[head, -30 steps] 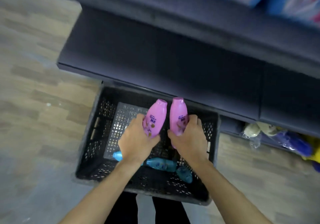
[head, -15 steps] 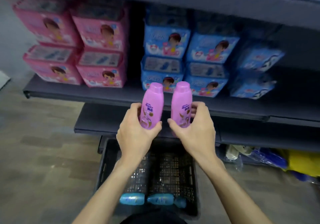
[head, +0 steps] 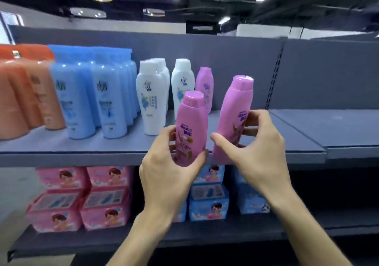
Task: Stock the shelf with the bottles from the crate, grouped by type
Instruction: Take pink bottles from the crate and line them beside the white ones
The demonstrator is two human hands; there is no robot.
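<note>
My left hand grips a pink bottle upright at the front edge of the grey shelf. My right hand holds a second pink bottle, tilted a little to the right, above the shelf board. Behind them a third pink bottle stands on the shelf beside white bottles. Blue bottles and orange bottles fill the shelf further left. The crate is out of view.
Right of the pink bottle the shelf board is bare up to the grey back panel. On the lower shelf stand pink packs and blue packs. Ceiling lights show above.
Both hands have lifted the two pink bottles from above the crate up to the upper shelf. The view has swung upward, and the crate has dropped out of sight.
</note>
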